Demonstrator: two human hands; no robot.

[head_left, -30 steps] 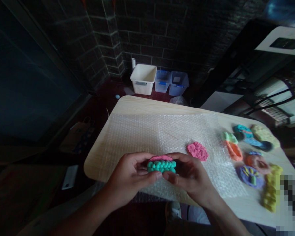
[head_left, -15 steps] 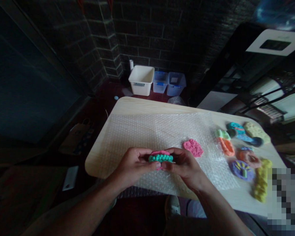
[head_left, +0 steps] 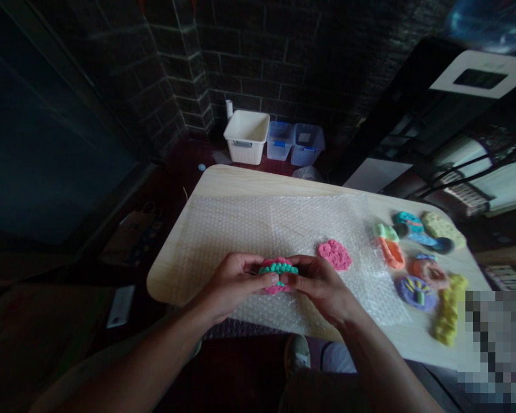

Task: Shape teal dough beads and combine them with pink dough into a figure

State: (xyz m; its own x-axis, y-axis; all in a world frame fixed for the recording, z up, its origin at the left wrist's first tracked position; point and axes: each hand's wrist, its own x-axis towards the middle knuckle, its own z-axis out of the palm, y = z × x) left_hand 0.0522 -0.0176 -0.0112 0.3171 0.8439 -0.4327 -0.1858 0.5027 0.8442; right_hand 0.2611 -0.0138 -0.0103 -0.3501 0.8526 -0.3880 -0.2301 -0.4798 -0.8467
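Between my two hands is a small pink and green piece, with a row of green bead-like bumps across pink parts; it looks like modelling clay. My left hand pinches its left side, thumb on the near face and fingers behind. On the opposite side my right hand grips it the same way, and the two thumb tips almost meet. The fingers hide both ends of the piece. To the right of my hands, a bumpy pink piece lies on the bubble wrap.
The pale wooden table has rounded corners. On its right side lie several coloured pieces, among them an orange and green one, a purple disc and a yellow strip. Behind it, a white bin stands on the floor.
The held piece has tilted so more of its pink face shows above and below the green bumps. Both hands keep their hold. The view has shifted slightly.
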